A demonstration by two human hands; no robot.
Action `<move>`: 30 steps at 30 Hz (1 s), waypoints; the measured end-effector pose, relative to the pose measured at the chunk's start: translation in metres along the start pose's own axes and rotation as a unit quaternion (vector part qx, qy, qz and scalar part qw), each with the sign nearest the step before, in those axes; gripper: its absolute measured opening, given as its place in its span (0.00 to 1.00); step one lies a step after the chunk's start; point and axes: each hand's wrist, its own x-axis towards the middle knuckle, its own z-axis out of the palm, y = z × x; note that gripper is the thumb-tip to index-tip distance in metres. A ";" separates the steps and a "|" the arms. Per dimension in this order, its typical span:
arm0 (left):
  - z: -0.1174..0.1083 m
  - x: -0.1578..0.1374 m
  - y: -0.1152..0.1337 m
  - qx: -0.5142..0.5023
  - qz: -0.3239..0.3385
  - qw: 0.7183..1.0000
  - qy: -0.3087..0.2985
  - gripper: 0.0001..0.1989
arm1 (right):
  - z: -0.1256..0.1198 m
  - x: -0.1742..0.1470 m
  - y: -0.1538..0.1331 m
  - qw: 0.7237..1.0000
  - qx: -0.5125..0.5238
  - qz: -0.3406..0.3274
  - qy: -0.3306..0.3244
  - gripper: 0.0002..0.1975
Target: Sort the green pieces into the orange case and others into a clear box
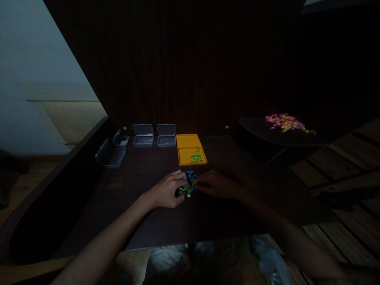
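Note:
A small pile of blue, green and yellow toy building bricks [189,192] lies on the dark table between my hands. My left hand [171,189] curves around the pile's left side, thumb and fingers apart, fingertips touching the bricks. From the right, my right hand [214,183] reaches in with bent fingers drawn together at the pile's edge. Dim light hides what, if anything, is between those fingertips. Just beyond the pile stands an open yellow box [183,157], its lid tilted back. Several green bricks [197,158] lie spread in the right part of it.
Two clear plastic boxes [143,141] [166,141] stand with raised lids left of the yellow box. More clear boxes [115,157] [121,140] sit near the left side panel. Pink and yellow small pieces [285,122] are heaped on a dark shelf at right. A dark panel [178,71] rises behind.

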 end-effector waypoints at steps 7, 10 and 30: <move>0.005 0.001 -0.003 0.008 0.007 1.000 -0.016 0.04 | 0.029 -0.003 -0.009 0.999 -0.033 0.032 0.022 0.09; 0.005 0.001 -0.003 0.011 0.008 1.000 -0.016 0.03 | 0.037 -0.007 -0.008 0.997 -0.039 0.043 0.046 0.07; 0.005 0.000 -0.003 0.023 0.014 1.000 -0.012 0.02 | 0.058 -0.018 -0.008 0.992 -0.033 -0.009 0.118 0.08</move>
